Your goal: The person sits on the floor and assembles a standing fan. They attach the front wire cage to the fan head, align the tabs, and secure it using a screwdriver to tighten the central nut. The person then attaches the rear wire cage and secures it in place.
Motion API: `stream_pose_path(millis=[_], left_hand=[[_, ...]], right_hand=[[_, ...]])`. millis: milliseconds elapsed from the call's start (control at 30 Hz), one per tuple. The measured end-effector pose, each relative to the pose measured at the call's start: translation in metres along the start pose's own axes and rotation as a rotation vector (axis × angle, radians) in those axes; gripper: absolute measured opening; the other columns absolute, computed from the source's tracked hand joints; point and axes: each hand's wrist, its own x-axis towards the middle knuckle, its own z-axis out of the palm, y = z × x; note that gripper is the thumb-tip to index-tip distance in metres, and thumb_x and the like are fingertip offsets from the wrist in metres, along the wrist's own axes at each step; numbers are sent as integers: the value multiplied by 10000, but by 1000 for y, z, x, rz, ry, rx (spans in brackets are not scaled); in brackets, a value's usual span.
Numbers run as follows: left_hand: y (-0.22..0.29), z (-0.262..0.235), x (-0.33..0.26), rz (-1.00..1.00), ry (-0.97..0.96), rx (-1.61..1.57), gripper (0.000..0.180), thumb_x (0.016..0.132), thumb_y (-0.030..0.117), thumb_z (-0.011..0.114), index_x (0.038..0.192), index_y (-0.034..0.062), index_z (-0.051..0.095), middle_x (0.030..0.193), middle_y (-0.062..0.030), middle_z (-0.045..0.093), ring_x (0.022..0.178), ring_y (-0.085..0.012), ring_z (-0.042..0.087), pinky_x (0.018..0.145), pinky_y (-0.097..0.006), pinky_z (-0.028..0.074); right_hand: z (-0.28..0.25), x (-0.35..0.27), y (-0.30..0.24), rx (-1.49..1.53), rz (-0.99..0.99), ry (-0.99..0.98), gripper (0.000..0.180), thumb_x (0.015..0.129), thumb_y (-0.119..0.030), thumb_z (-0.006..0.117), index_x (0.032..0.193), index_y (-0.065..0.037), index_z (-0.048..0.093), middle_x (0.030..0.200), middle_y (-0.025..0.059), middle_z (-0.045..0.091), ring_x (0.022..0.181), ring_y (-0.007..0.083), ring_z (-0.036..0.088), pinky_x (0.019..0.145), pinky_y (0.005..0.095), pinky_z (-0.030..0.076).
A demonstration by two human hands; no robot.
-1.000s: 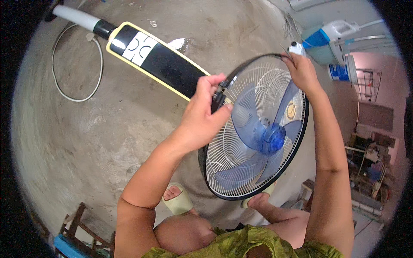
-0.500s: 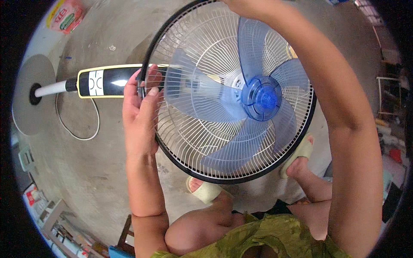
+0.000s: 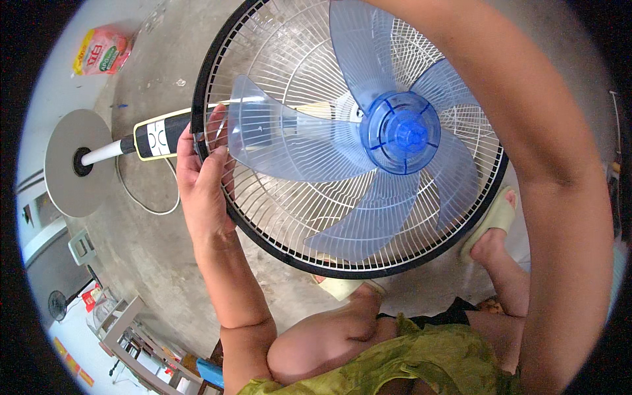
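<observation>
A floor fan's round wire guard [image 3: 355, 271], pale with a black rim, faces up across the middle of the view. Translucent blue blades [image 3: 283, 135] sit behind its wires around a bright blue hub cap [image 3: 400, 133]. My left hand [image 3: 205, 191] is closed round the black rim at the left side, thumb on the near side and fingers partly behind the wires. My right forearm [image 3: 487, 72] arches over the guard's right part. It runs out of the upper edge, so my right hand is hidden from view.
The fan's black panel [image 3: 157, 137], white pole and round grey base [image 3: 76, 191] lie to the left, with a white cord looped on the concrete floor. A pink package [image 3: 105, 51] is at the upper left. My slippered feet are below the guard.
The view has shifted and the guard looks larger, spreading further left. My left hand keeps its hold on the rim. My right hand has passed out of view at the top.
</observation>
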Motion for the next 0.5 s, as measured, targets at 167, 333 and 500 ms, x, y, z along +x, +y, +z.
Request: stream_pose_path(millis=[167,333,500], left_hand=[[2,8,-1,5,37,-31,395,890,-11,517,1282,-24,466,1274,-161,565,1090,-185,574,912,-293,470],[0,7,1,14,38,-28,370,914,32,533,1276,-30,483,1233,-144,594,1010,-145,602,863,-265,485],[1,11,-1,19,77,33,353,968,136,506,1283,-21,481,1260,-162,580,1044,-168,601,886,-286,485]], right_hand=[[-7,-4,-6,28,110,-58,199,769,-32,547,893,3,699,969,211,682,918,349,665,754,443,535],[3,-3,2,10,20,29,208,782,-38,535,904,18,694,976,211,681,931,350,661,780,440,530],[8,-1,5,-5,-7,65,201,774,-35,539,890,17,695,959,208,683,932,352,660,782,438,529]])
